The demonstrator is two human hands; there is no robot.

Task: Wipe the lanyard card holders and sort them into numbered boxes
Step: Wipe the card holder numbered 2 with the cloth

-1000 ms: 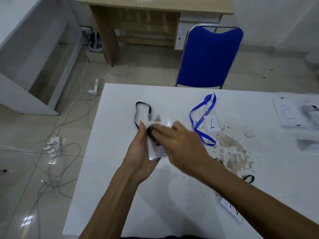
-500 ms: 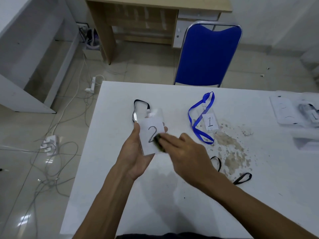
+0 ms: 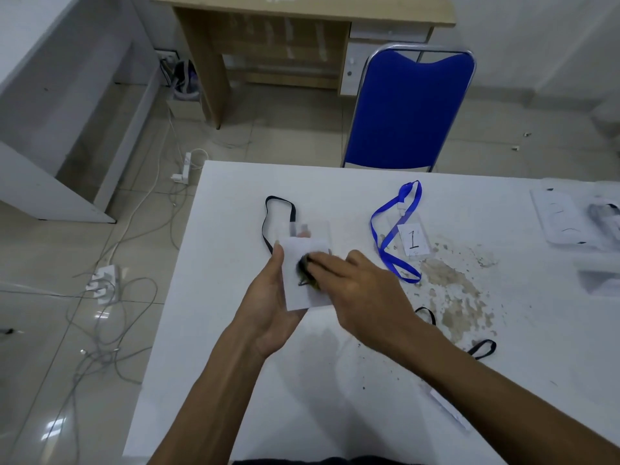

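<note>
We see the left hand [image 3: 268,297] cupped palm-up under a card holder [image 3: 303,280], thumb curled onto its left edge, fingers behind it with tips showing past the top edge. The holder sits tilted in the palm, above the table [image 3: 235,364], white card face up. Its number is hidden by the right fingers [image 3: 330,263].

The right hand [image 3: 365,290] lies over the holder's right half, fingers together and bent down, pressing a small dark pad [image 3: 307,271] onto the card face. The pad is blurred, so we cannot tell what it is made of.

A black lanyard [image 3: 278,213] loops on the table just beyond the left fingertips and runs back to the holder.

Right of the right hand: a blue lanyard [image 3: 392,236] with a holder marked 1 [image 3: 414,239], flat on the table, well apart from both hands. Just past it is a brown flaky patch [image 3: 449,297] on the table surface. A second black strap [image 3: 481,349] shows beside the right forearm, partly hidden by it, with a white card edge [image 3: 449,409] below.

Far right edge: white boxes [image 3: 563,216], labels too blurred to read.

Beyond the table: a blue chair [image 3: 412,109], a wooden desk [image 3: 302,15], cables [image 3: 110,297] on the floor.
</note>
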